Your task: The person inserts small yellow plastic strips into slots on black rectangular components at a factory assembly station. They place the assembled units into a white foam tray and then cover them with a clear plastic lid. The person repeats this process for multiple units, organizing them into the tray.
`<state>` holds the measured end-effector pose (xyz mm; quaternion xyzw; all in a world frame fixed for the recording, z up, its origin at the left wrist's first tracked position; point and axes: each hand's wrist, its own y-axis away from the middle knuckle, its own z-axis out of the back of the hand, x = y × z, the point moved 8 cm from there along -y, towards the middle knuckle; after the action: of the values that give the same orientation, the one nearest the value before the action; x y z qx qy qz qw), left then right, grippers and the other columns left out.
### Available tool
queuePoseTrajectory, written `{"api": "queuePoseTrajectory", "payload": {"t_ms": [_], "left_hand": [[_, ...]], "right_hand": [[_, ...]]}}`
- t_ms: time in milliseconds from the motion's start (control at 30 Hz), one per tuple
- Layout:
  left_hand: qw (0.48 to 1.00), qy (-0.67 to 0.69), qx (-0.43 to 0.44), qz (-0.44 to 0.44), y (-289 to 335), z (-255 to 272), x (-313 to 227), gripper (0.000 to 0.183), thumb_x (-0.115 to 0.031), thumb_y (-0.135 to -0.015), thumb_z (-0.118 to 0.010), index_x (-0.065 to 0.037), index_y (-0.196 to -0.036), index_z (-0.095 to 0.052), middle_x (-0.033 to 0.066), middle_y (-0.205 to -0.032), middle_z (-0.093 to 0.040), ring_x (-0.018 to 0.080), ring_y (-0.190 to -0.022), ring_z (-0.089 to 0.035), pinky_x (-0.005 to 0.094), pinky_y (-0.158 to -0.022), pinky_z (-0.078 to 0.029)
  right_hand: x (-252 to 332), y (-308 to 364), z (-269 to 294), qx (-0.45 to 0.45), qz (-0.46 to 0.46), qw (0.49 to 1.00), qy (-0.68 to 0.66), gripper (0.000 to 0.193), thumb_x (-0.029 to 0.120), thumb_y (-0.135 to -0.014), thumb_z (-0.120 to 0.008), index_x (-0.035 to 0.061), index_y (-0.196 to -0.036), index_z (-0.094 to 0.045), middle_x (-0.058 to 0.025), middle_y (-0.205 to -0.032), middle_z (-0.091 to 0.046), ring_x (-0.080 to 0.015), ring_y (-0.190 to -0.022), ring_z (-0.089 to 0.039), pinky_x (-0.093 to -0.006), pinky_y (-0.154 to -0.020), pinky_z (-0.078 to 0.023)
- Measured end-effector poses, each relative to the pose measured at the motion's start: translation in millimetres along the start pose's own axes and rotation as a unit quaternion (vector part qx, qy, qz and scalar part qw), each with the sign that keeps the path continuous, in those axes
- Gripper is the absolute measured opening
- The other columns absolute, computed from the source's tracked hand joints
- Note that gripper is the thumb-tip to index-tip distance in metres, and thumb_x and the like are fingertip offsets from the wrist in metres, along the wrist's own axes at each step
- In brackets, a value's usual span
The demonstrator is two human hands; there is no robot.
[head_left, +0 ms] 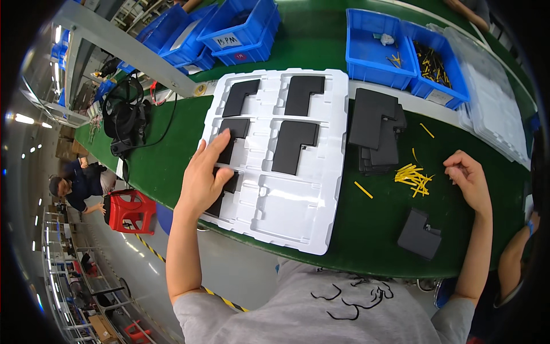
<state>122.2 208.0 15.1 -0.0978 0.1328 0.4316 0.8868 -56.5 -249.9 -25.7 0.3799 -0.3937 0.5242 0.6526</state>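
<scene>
My left hand (204, 175), fingers spread, lies over the left column of a white plastic tray (286, 229), touching or just above the flat black L-shaped pieces (233, 131) there. Several such pieces sit in the tray's compartments; its near right compartment shows bare white plastic. My right hand (467, 178) is raised to the right of a small heap of yellow strips (413, 179). Its fingers are curled together, and whatever they may hold cannot be made out. Below the heap, a single black L-shaped piece (420, 234) lies on the green table.
Right of the tray stands a stack of black L-shaped pieces (372, 120). Blue bins (381, 49) line the far side, one holding yellow strips (432, 63). White trays (487, 97) are piled at far right. A black bag-like item with cables (123, 114) lies left. Other people are nearby.
</scene>
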Motion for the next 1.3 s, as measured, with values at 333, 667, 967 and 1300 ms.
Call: {"api": "queuePoseTrajectory", "payload": {"t_ms": [333,667,967,1300], "left_hand": [[0.996,-0.088,-0.027,-0.013,-52,2,11,0.059,-0.036,-0.093,-0.053,-0.008,-0.143,-0.036,0.0112,-0.142,-0.045,0.0281,-0.136,-0.036,0.045,-0.115,-0.02],[0.957,0.157,0.08,-0.228,-98,-4,-166,0.085,-0.023,-0.071,-0.08,-0.008,-0.143,-0.038,0.0135,-0.146,-0.04,0.031,-0.137,-0.035,0.0401,-0.112,-0.029],[0.951,0.142,0.098,-0.257,-135,-19,-203,0.099,-0.018,-0.058,-0.087,-0.014,-0.144,-0.037,0.0105,-0.126,-0.054,0.0273,-0.117,-0.049,0.0398,-0.104,-0.038],[0.96,0.098,0.02,-0.262,-61,35,-159,0.093,-0.021,-0.052,-0.086,-0.007,-0.135,-0.047,0.0135,-0.128,-0.054,0.0316,-0.116,-0.05,0.0409,-0.099,-0.04]], "right_hand": [[10,1,-2,0.004,0.005,1.0,-0.015,0.008,0.004,-0.088,-0.059,0.001,-0.095,-0.06,0.0001,-0.084,-0.052,-0.0052,-0.073,-0.05,-0.02,-0.064,-0.042],[6,2,0,0.013,-0.011,1.0,-0.012,0.009,0.003,-0.088,-0.058,0.0003,-0.096,-0.061,0.0003,-0.083,-0.057,-0.0042,-0.072,-0.051,-0.0209,-0.065,-0.044],[4,2,1,0.022,-0.016,0.999,-0.036,0.008,0.003,-0.089,-0.058,0.0012,-0.096,-0.061,0.0008,-0.08,-0.057,-0.0046,-0.071,-0.05,-0.0207,-0.065,-0.044],[8,15,87,-0.215,0.109,0.967,0.079,0.014,0.008,-0.092,-0.056,0.0042,-0.104,-0.062,0.0011,-0.094,-0.059,-0.0058,-0.081,-0.051,-0.0208,-0.073,-0.042]]}}
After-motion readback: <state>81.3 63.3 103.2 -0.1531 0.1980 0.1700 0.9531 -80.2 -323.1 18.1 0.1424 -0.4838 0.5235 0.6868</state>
